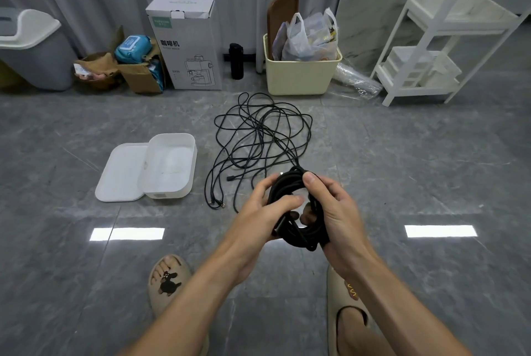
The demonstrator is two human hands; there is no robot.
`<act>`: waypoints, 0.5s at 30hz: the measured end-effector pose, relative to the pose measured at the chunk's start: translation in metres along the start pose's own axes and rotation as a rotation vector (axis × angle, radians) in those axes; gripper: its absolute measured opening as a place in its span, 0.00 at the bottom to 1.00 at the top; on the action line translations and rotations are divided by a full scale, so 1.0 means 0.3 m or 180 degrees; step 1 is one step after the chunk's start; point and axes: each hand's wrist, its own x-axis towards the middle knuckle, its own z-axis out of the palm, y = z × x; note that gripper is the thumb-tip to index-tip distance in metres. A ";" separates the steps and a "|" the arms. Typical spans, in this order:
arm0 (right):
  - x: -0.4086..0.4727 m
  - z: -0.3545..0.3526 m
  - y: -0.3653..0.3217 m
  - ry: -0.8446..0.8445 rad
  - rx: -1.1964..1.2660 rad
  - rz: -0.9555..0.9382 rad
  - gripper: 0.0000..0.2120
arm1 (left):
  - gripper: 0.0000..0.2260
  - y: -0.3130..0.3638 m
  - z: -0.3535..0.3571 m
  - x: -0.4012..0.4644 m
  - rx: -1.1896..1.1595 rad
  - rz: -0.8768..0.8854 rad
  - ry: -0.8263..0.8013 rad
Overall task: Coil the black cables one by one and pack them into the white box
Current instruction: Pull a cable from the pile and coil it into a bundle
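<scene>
Black cables everywhere on this glossy grey tiled floor, with ceiling lights mirrored in it. Along the curtained back wall we've got a grey bin, a coffee-machine carton, a black flask, a cream tub stuffed with plastic bags, and a white shelf unit off to the right.

Now the hands. Left hand has its fingers curled round the near side of a coiled black cable, thumb laid across the top. Right hand grips the far side, thumb pressed down on the upper loop (fingers threaded through the middle of the bundle). Both hold it firmly above the floor, between two slippered feet.

Just beyond the hands lies the loose tangle of cables, spread flat, its plug ends nearest the person. White box sits left of that tangle, open, resting partly on its lid, nothing visible inside, well apart from the held coil.
</scene>
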 end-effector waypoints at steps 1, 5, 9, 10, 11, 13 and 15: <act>0.000 0.002 0.000 -0.0087 0.0059 0.0032 0.24 | 0.23 -0.005 0.004 0.000 0.0050 0.0051 0.0136; 0.001 0.000 -0.001 -0.0630 0.0112 0.0263 0.23 | 0.29 -0.018 0.005 0.016 -0.0246 0.0101 0.0463; -0.004 -0.013 -0.016 -0.0919 0.0023 0.0541 0.10 | 0.23 -0.008 -0.014 0.023 -0.0816 0.0039 0.0191; -0.007 -0.012 -0.023 -0.0920 0.0074 0.0585 0.06 | 0.18 -0.007 -0.017 0.020 -0.0913 0.0006 0.0072; -0.007 -0.012 -0.023 -0.0909 0.0118 0.0600 0.08 | 0.17 -0.006 -0.019 0.018 -0.1000 -0.0023 -0.0042; -0.006 -0.009 -0.020 -0.0881 0.0108 0.0567 0.16 | 0.18 0.003 -0.021 0.015 -0.1083 -0.0072 -0.0157; -0.008 0.000 -0.023 -0.0830 0.0080 0.0469 0.21 | 0.16 0.016 -0.019 0.013 -0.1051 -0.0028 -0.0148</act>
